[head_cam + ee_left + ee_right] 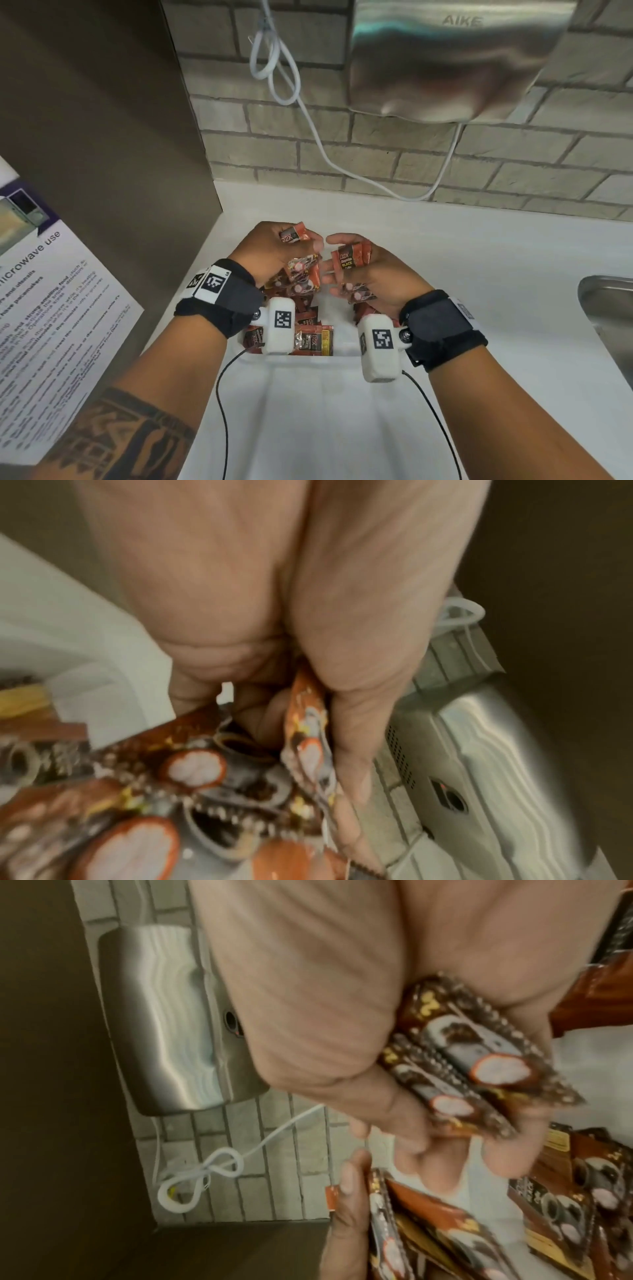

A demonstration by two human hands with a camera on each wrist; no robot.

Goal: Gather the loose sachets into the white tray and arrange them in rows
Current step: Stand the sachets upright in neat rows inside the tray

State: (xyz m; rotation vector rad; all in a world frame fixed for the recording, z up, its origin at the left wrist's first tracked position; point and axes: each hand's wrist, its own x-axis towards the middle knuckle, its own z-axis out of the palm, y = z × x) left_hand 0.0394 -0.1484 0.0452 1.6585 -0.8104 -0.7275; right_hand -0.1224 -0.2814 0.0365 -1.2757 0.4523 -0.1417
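Both hands hover over the white tray on the white counter, each holding a bunch of red-brown coffee sachets. My left hand grips several sachets, with one sticking up by the fingertips. In the left wrist view its thumb presses a sachet against the fingers. My right hand holds a stack of sachets upright; the right wrist view shows two sachets clamped in the palm. More sachets lie in the tray under the wrists, partly hidden by the wrist cameras.
A steel hand dryer hangs on the brick wall, its white cable drooping to the counter's back edge. A brown cabinet side with a microwave notice stands left. A steel sink lies right.
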